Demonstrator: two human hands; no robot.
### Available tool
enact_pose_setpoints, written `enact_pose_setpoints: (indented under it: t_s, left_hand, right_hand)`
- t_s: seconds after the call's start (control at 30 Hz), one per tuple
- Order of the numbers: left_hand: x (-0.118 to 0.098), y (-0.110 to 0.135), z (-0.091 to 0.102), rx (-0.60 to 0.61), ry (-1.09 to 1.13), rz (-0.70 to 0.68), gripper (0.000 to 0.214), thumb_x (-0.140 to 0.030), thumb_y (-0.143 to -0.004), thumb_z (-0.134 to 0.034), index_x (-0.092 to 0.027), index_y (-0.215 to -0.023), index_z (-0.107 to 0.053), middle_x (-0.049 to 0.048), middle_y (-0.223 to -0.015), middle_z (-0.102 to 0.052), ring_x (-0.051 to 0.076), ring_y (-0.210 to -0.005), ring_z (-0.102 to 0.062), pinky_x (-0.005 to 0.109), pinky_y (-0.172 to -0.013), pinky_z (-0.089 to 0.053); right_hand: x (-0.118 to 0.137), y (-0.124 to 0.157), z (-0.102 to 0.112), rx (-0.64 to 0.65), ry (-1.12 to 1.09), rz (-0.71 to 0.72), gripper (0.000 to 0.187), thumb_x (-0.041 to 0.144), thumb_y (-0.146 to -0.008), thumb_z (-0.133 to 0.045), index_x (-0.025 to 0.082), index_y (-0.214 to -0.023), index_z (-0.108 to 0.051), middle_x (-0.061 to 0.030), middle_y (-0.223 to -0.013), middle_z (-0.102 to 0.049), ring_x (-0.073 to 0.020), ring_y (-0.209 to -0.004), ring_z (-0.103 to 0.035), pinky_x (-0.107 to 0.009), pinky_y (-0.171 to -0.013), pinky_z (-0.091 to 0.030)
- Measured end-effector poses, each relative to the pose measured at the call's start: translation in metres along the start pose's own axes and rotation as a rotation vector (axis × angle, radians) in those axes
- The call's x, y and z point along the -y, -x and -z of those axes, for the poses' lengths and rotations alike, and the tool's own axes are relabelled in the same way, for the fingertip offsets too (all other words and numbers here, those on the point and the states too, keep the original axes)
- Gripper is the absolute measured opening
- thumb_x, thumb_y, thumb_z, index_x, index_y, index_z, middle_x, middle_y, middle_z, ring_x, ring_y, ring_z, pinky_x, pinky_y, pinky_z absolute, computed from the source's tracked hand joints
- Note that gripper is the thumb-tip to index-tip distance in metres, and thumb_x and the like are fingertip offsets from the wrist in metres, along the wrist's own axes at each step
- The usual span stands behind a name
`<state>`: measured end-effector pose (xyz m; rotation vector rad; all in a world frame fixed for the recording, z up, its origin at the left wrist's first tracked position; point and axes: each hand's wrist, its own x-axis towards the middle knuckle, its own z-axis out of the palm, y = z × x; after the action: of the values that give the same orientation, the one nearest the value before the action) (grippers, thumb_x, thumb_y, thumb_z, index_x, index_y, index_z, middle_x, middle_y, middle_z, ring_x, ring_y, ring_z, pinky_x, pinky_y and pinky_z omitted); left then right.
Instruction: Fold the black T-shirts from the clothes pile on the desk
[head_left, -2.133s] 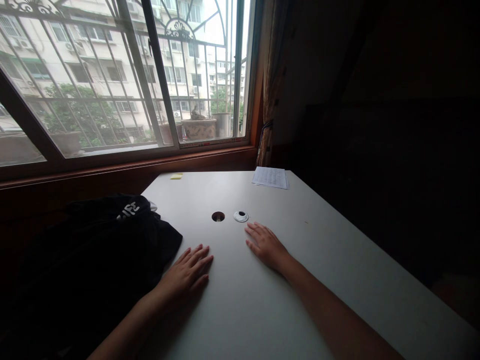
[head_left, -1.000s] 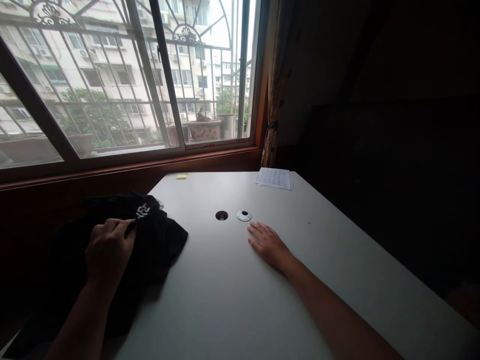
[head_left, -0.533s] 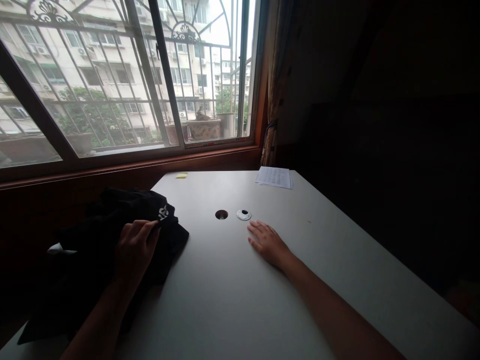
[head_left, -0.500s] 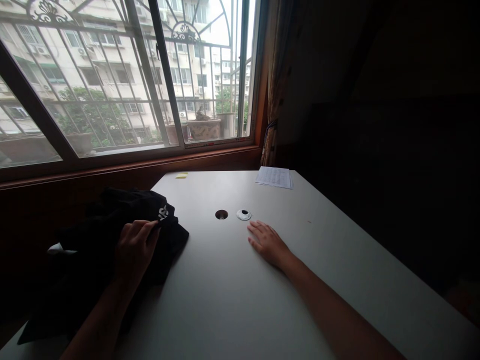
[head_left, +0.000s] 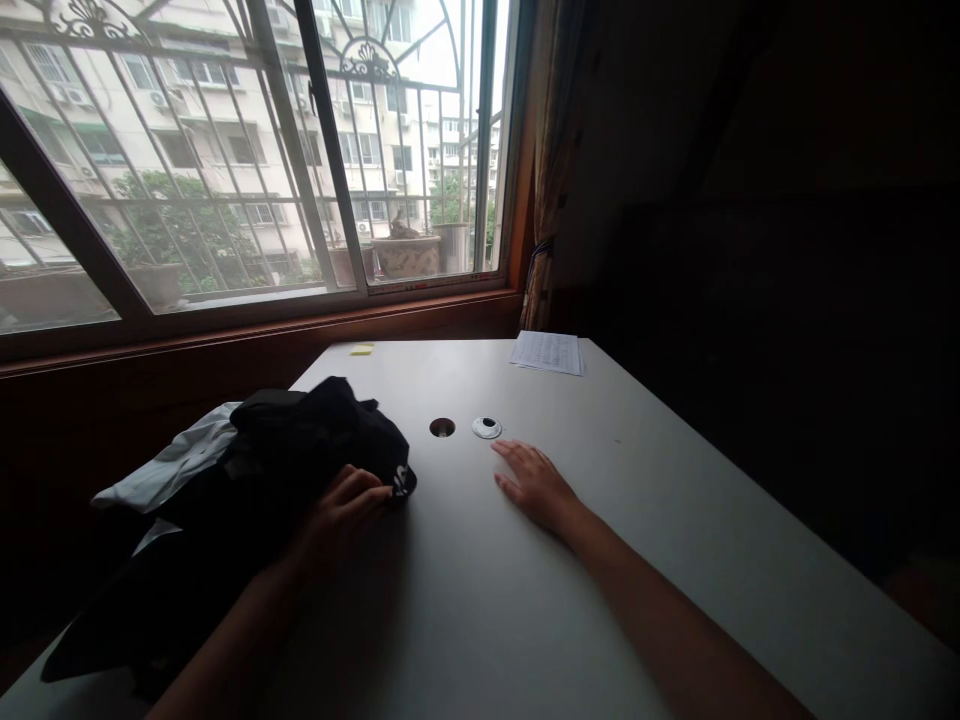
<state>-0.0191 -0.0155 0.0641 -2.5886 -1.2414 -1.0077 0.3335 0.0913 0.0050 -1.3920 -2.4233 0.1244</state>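
My left hand (head_left: 352,502) pinches the edge of a black garment (head_left: 300,430) near a small white printed mark. The cloth is bunched up at the left of the white table (head_left: 465,580), and its exact kind cannot be made out. Behind and under it lies a pale, light-coloured cloth (head_left: 180,460), partly hidden. My right hand (head_left: 534,487) rests palm down on the tabletop, fingers stretched out and holding nothing. Just beyond its fingertips sits a round white cable-hole cover (head_left: 487,428) with a dark opening.
An uncovered round hole (head_left: 442,428) is cut in the table beside the cover. Near the far edge lie a yellow sticky note (head_left: 362,350) and printed paper sheets (head_left: 547,353). A barred window (head_left: 337,170) and a tied curtain (head_left: 541,260) stand behind.
My left hand has moved right and toward me, drawing the black garment further over the table. More of the pale cloth shows at the left. My right hand has stayed in place.
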Motion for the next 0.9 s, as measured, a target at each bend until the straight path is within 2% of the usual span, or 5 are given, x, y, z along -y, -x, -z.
enact_pose_setpoints:
  t_s: [0.27, 0.47, 0.6, 0.77, 0.9]
  left_hand:
    - [-0.057, -0.012, -0.026, 0.373, 0.505, -0.208, 0.03, -0.024, -0.102, -0.054, -0.029, -0.128, -0.067, 0.0059, -0.113, -0.072, 0.019, -0.103, -0.067, 0.028, -0.088, -0.056]
    - [-0.063, -0.015, -0.016, 0.378, 0.464, -0.269, 0.046, -0.025, -0.102, -0.055, -0.031, -0.146, -0.05, 0.0068, -0.136, -0.064, 0.021, -0.119, -0.064, 0.033, -0.101, -0.054]
    - [-0.051, -0.011, -0.014, 0.267, 0.233, -0.284, 0.055, -0.026, -0.099, -0.059, -0.032, -0.151, -0.042, 0.0069, -0.141, -0.06, 0.025, -0.127, -0.057, 0.04, -0.104, -0.052]
    - [-0.028, -0.004, -0.017, 0.095, -0.037, -0.04, 0.065, -0.033, -0.097, -0.063, -0.033, -0.155, -0.034, 0.0083, -0.153, -0.047, 0.031, -0.139, -0.043, 0.051, -0.112, -0.044]
    - [-0.007, 0.005, -0.032, 0.147, -0.027, 0.14, 0.073, -0.036, -0.095, -0.066, -0.031, -0.157, -0.028, 0.0101, -0.151, -0.048, 0.03, -0.134, -0.048, 0.05, -0.105, -0.051]
  right_hand:
    - [0.02, 0.003, 0.01, -0.036, -0.172, 0.304, 0.068, 0.037, -0.09, -0.065, 0.031, -0.153, -0.041, -0.0076, -0.158, -0.041, -0.0283, -0.142, -0.041, -0.047, -0.114, -0.038]
    - [0.02, 0.0, 0.005, -0.014, -0.202, 0.365, 0.029, 0.024, -0.09, -0.061, 0.025, -0.117, -0.072, -0.0093, -0.135, -0.063, -0.0277, -0.126, -0.056, -0.045, -0.107, -0.045]
    - [0.02, 0.001, 0.014, -0.101, -0.232, 0.246, 0.022, 0.026, -0.092, -0.057, 0.024, -0.109, -0.071, -0.0096, -0.125, -0.067, -0.0264, -0.113, -0.062, -0.042, -0.1, -0.049]
    - [0.012, 0.005, 0.028, -0.515, -0.379, -0.076, 0.02, 0.026, -0.096, -0.044, 0.023, -0.099, -0.063, -0.011, -0.116, -0.067, -0.0254, -0.11, -0.061, -0.039, -0.099, -0.048]
    - [-0.01, 0.005, 0.027, -0.798, -0.526, -0.275, 0.015, 0.03, -0.091, -0.048, 0.023, -0.099, -0.06, -0.0071, -0.109, -0.064, -0.0256, -0.104, -0.059, -0.043, -0.095, -0.047]
